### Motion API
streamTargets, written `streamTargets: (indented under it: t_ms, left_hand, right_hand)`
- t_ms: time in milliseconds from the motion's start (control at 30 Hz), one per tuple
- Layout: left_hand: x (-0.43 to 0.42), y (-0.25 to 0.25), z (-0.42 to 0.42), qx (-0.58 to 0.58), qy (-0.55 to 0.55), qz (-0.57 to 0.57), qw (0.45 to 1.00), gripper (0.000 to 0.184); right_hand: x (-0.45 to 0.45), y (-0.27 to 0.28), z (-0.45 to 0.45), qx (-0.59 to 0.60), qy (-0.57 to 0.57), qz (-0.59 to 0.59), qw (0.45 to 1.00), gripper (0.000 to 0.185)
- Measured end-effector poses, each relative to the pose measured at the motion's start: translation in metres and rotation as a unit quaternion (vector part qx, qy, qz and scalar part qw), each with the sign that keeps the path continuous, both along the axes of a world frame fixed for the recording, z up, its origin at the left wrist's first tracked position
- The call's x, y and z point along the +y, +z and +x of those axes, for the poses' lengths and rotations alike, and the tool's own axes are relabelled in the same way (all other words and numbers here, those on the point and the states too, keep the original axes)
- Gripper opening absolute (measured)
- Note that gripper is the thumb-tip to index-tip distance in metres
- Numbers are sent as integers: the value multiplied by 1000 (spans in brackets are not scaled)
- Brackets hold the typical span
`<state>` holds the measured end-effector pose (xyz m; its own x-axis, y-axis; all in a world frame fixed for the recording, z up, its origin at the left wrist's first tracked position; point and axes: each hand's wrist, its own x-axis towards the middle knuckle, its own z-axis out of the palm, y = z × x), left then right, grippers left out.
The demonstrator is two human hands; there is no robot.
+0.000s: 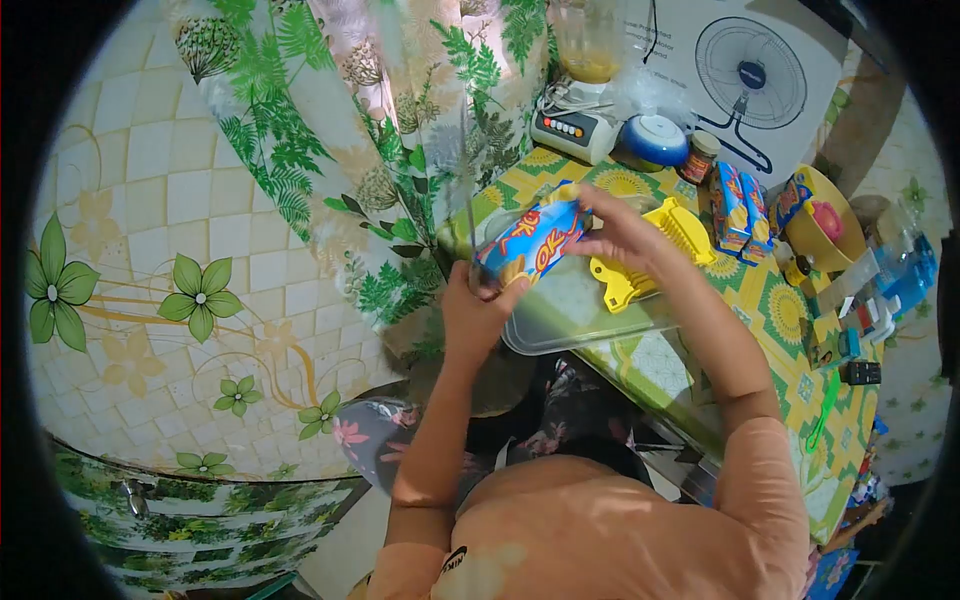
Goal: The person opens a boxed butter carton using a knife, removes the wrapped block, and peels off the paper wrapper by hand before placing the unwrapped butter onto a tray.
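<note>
A blue biscuit packet (540,238) with red and yellow lettering is held up in front of me, tilted, between both hands. My left hand (476,312) is closed around its lower left end, thumb along the side. My right hand (618,236) grips the upper right end with thumb and fingers. Beneath the hands a clear plastic tray or lid (545,335) lies at the table's corner. Near my right wrist, partly behind the forearm, lies a yellow slotted plastic tool (622,287).
At the back stand a blender (578,125), a blue-and-white bowl (655,140) and a brown jar (700,157). More blue packets (738,205) and a yellow tub (842,225) stand to the right. A green utensil (824,412) lies nearer me. A curtain (380,190) hangs at the left.
</note>
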<state>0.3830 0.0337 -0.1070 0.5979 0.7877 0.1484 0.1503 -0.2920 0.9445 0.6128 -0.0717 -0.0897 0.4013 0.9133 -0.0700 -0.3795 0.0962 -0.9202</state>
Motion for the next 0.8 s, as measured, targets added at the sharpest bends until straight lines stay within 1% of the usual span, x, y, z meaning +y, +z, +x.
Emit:
streamTargets:
  t_ms: [33,133,167,200,267,300,367,400,467,500,567,600,700,767,800]
  left_hand:
    - [-4,-5,0,-2,3,-1,1000,50]
    - [-11,-13,2,6,4,-3,1000,49]
    - [-13,-10,1,20,-2,-6,1000,49]
    - [-15,-9,-2,37,-6,-10,999,49]
    - [-16,-14,-5,30,-47,-15,998,51]
    - [-14,-17,-6,25,-68,-17,997,52]
    - [-10,-35,-6,-40,-87,-56,994,50]
    - [-11,-41,-8,-73,-95,-76,990,49]
    - [-15,-31,-23,-69,-103,-100,987,45]
    - [-17,-24,-34,-67,-107,-113,986,43]
    - [-12,-16,-57,-30,-121,-77,989,35]
    - [-9,-10,-67,-11,-127,-59,990,32]
    - [-5,18,-88,116,-40,74,990,28]
    - [2,23,-96,142,-27,187,972,25]
    - [4,26,-98,153,-20,242,958,24]
  right_hand:
    - [4,-4,-4,-27,15,-39,999,64]
    - [10,-2,-12,-131,-14,-111,985,74]
    - [7,2,-17,-186,-43,-126,974,88]
    - [9,0,-17,-230,-53,-139,962,91]
    - [15,-8,-13,-316,-73,-162,932,95]
    - [18,-19,-10,-365,-64,-161,915,95]
    - [25,-40,0,-462,-45,-156,872,94]
    - [24,-37,-5,-478,-62,-121,868,94]
    - [15,-25,-21,-508,-96,-52,855,95]
    - [11,-22,-23,-520,-73,-35,851,95]
    - [4,-20,-27,-540,-27,-3,842,96]
    - [-1,-21,-30,-559,-11,-8,829,98]
    - [-16,-24,-37,-626,29,-9,779,104]
    - [-24,-21,-42,-682,44,9,730,110]
    - [-26,-19,-45,-681,51,-13,730,111]
